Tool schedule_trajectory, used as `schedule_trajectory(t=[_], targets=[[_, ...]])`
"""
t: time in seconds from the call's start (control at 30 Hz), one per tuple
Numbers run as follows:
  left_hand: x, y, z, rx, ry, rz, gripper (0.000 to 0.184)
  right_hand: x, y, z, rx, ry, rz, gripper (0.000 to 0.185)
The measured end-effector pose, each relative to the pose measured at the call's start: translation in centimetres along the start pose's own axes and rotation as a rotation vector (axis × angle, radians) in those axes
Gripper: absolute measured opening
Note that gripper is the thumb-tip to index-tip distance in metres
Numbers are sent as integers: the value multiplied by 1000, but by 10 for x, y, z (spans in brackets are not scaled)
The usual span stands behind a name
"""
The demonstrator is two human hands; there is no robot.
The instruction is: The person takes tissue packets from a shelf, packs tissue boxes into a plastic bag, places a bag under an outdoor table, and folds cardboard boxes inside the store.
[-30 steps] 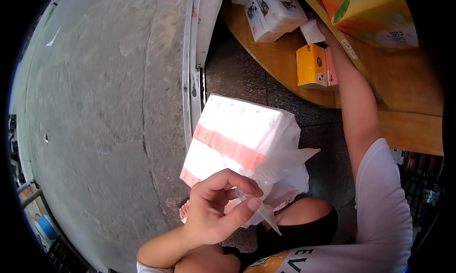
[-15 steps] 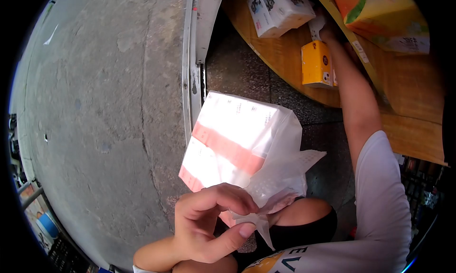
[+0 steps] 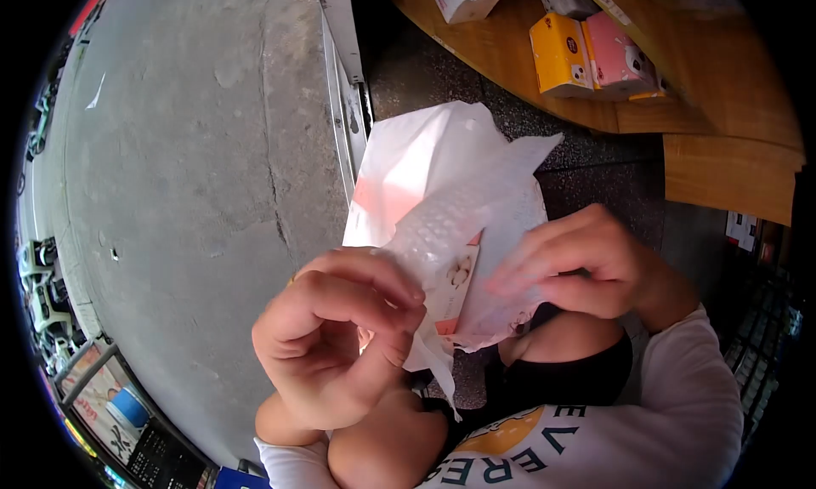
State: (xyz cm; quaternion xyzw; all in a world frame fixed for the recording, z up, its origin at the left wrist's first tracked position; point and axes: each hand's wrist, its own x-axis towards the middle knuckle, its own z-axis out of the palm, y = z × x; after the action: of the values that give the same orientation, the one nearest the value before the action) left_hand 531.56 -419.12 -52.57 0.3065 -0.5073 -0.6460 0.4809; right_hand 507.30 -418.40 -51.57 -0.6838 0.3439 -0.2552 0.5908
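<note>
And there's the plastic bag, nearer the person than the wooden shelf, a cotton-printed pack inside; left hand pinching its film, right hand loose-fingered, blurred, contact impossible to tell! Thin film probably wants a light pinch and flat fingertips, lest it tear. Up on the shelf, yellow pack, pink pack.

Single head-worn view, forward and down onto a nearby package
</note>
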Motion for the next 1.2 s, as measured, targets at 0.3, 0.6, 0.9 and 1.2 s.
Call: schedule_trajectory(t=[0.3,0.6,0.9,1.2], targets=[[0,23,11,180,5,-16,19,34,69,41,-1307,-124,-262,42],[-11,38,10,333,70,-46,20,70,57,28,-1267,-171,-412,17],[-11,30,20,959,19,259,28,64,41,33,-81,15,227,16],[-9,25,9,1201,103,429,15,64,96,60,-790,184,-149,8]])
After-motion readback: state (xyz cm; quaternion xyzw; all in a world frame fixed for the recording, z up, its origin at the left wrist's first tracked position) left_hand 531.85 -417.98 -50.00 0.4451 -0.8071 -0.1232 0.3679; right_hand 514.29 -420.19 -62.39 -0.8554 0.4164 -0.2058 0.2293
